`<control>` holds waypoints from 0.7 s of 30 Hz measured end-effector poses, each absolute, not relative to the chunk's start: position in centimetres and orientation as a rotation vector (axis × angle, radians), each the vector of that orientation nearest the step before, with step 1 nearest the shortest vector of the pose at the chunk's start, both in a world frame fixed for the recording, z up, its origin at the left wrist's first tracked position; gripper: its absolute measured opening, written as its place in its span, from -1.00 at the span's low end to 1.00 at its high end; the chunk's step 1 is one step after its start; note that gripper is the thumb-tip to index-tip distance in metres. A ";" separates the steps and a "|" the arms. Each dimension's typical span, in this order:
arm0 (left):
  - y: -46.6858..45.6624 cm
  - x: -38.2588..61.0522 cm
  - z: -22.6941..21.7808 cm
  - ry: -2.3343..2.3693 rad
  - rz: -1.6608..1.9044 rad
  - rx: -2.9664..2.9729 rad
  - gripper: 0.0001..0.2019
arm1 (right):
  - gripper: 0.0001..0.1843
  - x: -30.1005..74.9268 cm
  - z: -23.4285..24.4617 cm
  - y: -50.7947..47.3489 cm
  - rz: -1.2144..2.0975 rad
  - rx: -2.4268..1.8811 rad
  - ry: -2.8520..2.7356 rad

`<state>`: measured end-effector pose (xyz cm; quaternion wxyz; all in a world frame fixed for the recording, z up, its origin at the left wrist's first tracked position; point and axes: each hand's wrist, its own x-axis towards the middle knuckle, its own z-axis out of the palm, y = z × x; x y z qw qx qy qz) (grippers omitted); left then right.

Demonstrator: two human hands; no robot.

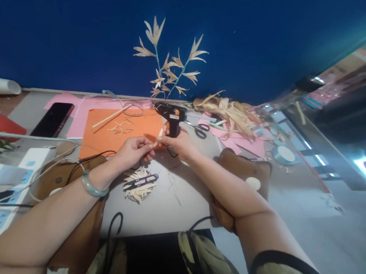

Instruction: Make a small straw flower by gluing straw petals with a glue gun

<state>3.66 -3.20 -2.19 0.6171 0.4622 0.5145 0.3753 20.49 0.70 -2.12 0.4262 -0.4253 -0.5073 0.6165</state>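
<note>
My left hand (pixel 134 152) and my right hand (pixel 180 143) meet above the front edge of an orange sheet (pixel 93 127). Both have their fingertips closed on a small pale husk petal (pixel 160 134). Just behind the right hand is a black glue gun (pixel 173 119), its handle partly hidden by that hand. Below the left hand lies a heap of cut husk petals (pixel 140 194) in a shallow dish, with dark thread snips (pixel 141 181) across the top. Thin husk slivers (pixel 121 127) are scattered on the orange sheet.
Husk-flower stems (pixel 168 76) stand against the blue partition. Scissors (pixel 198 129) and dried corn husks (pixel 230 115) lie to the right, near a tape roll (pixel 284 154). At left are a phone (pixel 53 120), a red cup (pixel 4 124) and a power strip (pixel 15 188) with loose cables.
</note>
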 end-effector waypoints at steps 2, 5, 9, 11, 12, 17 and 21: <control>-3.2 3.7 -2.4 1.199 0.878 1.055 -0.66 | -0.58 20.5 -2.0 0.7 1.530 -1.071 -1.258; -3.1 3.7 -2.6 1.238 0.892 1.061 -0.67 | -0.59 20.6 -1.9 0.7 1.504 -1.085 -1.233; -2.9 3.7 -2.5 1.331 0.927 1.073 -0.71 | -0.59 20.8 -2.0 1.1 1.464 -1.099 -1.214; -2.9 3.6 -2.5 1.355 0.961 1.085 -0.72 | -0.58 20.8 -2.1 1.2 1.463 -1.101 -1.197; -2.9 3.6 -2.5 1.354 0.979 1.100 -0.72 | -0.59 20.8 -2.3 1.3 1.464 -1.098 -1.192; -3.0 3.7 -2.5 1.357 1.012 1.288 -0.72 | -0.62 20.4 -2.7 1.0 1.489 -1.035 -1.226; -3.2 3.7 -2.6 1.376 0.978 1.361 -0.77 | -0.64 20.2 -2.9 0.8 1.489 -1.046 -1.268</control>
